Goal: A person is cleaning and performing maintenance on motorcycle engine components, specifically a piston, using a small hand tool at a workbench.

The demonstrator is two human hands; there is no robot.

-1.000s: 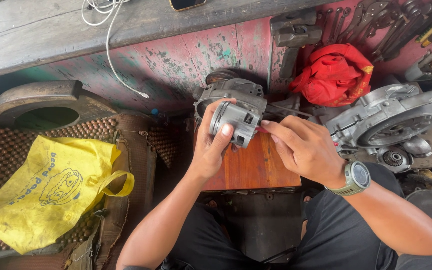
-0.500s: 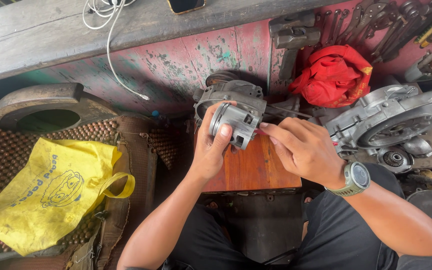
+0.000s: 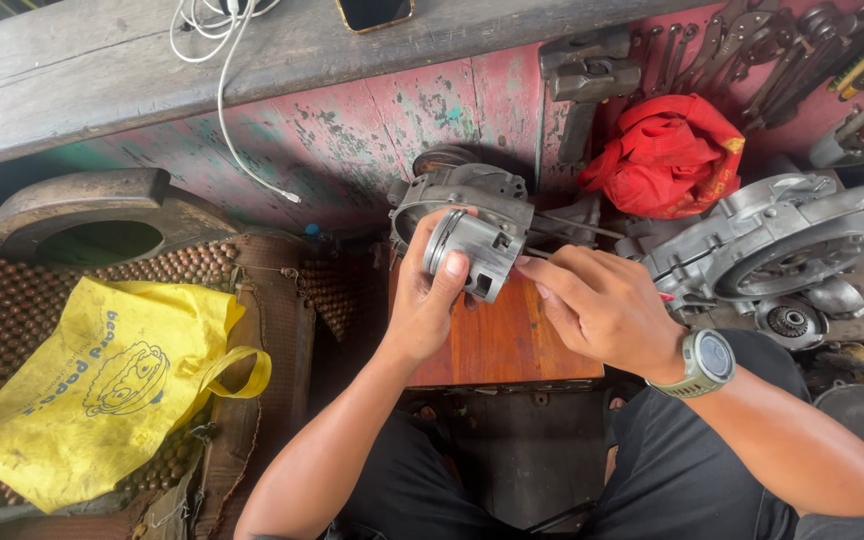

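My left hand point(image 3: 427, 300) grips a grey metal piston point(image 3: 472, 250), thumb on its side, above a small reddish wooden stool point(image 3: 497, 345). My right hand point(image 3: 597, 305), with a green watch at the wrist, pinches something small at the piston's open skirt; what it pinches is hidden by the fingertips. Just behind the piston stands a grey engine cylinder point(image 3: 462, 195) with long studs sticking out to the right.
A large engine crankcase point(image 3: 782, 235) lies at right with a red cloth point(image 3: 667, 155) behind it. Wrenches point(image 3: 752, 35) hang at top right. A yellow bag point(image 3: 107, 385) rests on a beaded mat at left. A white cable point(image 3: 227, 90) and a phone lie on the wooden bench.
Both hands stay on the piston; the right fingers shift slightly at its open end. The view has drifted a little.
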